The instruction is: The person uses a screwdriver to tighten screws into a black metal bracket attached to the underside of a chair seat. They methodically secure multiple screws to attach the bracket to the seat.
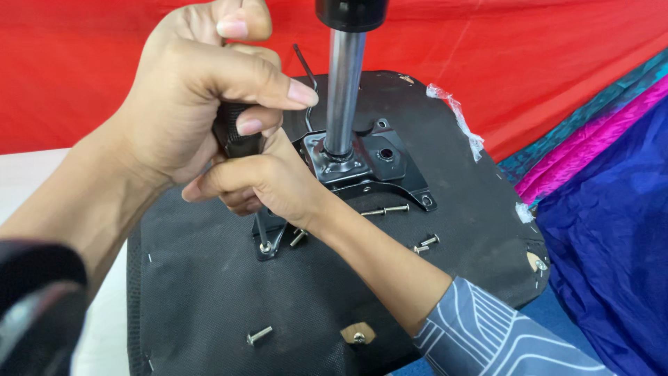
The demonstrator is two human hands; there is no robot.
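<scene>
Bright, even light from above; soft shadows under the hands (pixel 209 118). Glare streaks the chrome post (pixel 342 90). A dark shape (pixel 35 306) at eight o'clock is blurred; the centre stays sharp.

Our left hand (pixel 198 104) and right hand (pixel 268 184) wrap the black ribbed handle of the screwdriver (pixel 233 132) so that we see only a short stretch of it, and its thin metal shaft (pixel 263 230) shows just below our right palm. The polished steel column (pixel 343 90) and its black collar (pixel 351 12) run off the top edge. At the lower left corner, a dark rounded object (pixel 35 306) is too blurred to identify.
</scene>
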